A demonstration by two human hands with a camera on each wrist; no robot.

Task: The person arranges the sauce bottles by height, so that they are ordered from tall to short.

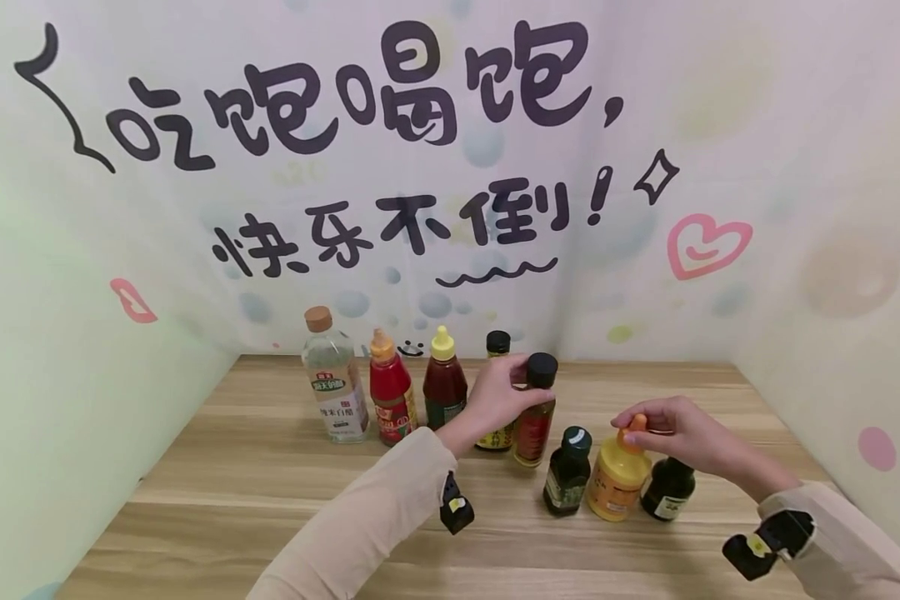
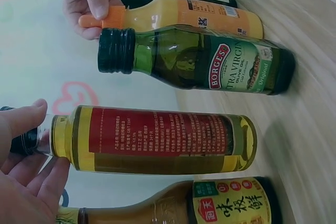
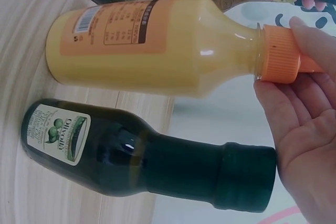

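My left hand (image 1: 497, 396) grips the neck of a tall oil bottle (image 1: 532, 429) with a black cap and red label; in the left wrist view the fingers curl round the neck of this bottle (image 2: 168, 139). My right hand (image 1: 678, 433) pinches the orange cap of a yellow squeeze bottle (image 1: 617, 483), seen also in the right wrist view as a yellow bottle (image 3: 142, 48). Between these two stands a green olive oil bottle (image 1: 567, 475). To the right of the yellow bottle is a dark green bottle (image 1: 669, 492), close beside my right hand.
Left of the held bottles, a clear bottle (image 1: 336, 392), a red sauce bottle (image 1: 392, 396) and a dark red bottle with yellow cap (image 1: 444, 383) stand in a row. A soy sauce bottle (image 1: 497, 344) is partly behind my left hand. A printed cloth (image 1: 450, 167) hangs behind the wooden table (image 1: 285, 500).
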